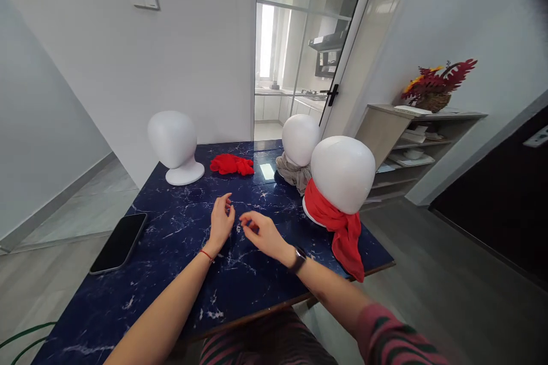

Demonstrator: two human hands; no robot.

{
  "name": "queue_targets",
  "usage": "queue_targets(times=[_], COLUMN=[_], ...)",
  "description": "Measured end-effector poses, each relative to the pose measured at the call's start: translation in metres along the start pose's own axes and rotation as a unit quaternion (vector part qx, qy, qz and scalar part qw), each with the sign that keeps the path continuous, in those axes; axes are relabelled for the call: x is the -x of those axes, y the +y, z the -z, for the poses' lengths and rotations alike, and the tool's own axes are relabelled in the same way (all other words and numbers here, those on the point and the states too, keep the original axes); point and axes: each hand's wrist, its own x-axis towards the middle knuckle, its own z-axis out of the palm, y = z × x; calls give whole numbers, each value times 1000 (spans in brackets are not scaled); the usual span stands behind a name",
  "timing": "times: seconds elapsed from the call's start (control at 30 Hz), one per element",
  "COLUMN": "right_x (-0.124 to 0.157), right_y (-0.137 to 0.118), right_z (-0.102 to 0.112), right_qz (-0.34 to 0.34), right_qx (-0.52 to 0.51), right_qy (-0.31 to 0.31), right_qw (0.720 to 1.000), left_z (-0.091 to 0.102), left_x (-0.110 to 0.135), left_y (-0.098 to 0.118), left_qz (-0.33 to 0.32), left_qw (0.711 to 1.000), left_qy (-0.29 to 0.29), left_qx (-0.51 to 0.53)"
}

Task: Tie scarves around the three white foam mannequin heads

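Note:
My left hand hovers over the middle of the dark blue marbled table, fingers loosely curved and apart, holding nothing. Close to its right, my right hand is also empty, with thumb and fingers apart. Beyond them lies a crumpled red scarf. A bare white mannequin head stands upright to its left. On the right, the nearer mannequin head has a red scarf knotted around its neck, its end hanging down. Behind it, another mannequin head wears a grey scarf.
A black phone lies at the table's left edge. A glass door stands behind the table. To the right is a shelf unit with a basket of red leaves on top. A green cable shows at lower left.

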Motion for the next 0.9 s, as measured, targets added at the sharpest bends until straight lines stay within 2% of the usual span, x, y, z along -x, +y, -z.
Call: queue_targets(times=[0.13, 0.23, 0.33, 0.5, 0.63, 0.77, 0.9], right_x=[-73, -97, -97, -87, -87, -88, -87], right_y=[35, 61, 74, 83, 87, 88, 87], right_z=[-42, -64, -70, -67, -69, -70, -70], right_qz=[-115, -152, -143, -145, -169, -172, -169], right_qx=[-73, -78, -83, -131, -168, -185, -188], right_qy=[50, 103, 115, 99, 100, 96, 89], right_qw=[989, 980, 980, 976, 966, 963, 963], left_z=[19, 26, 26, 18, 27, 51, 69], left_x=[-5, -4, -3, -2, -10, -41, -87], left_y=[-13, -23, -32, -43, -55, -81, -115], left_qz=[32, 114, 178, 193, 210, 242, 273], left_qw=[997, 988, 975, 968, 960, 943, 931], left_qy=[71, 101, 128, 157, 183, 220, 202], left_qx=[-21, 6, 35, 40, 12, -55, -134])
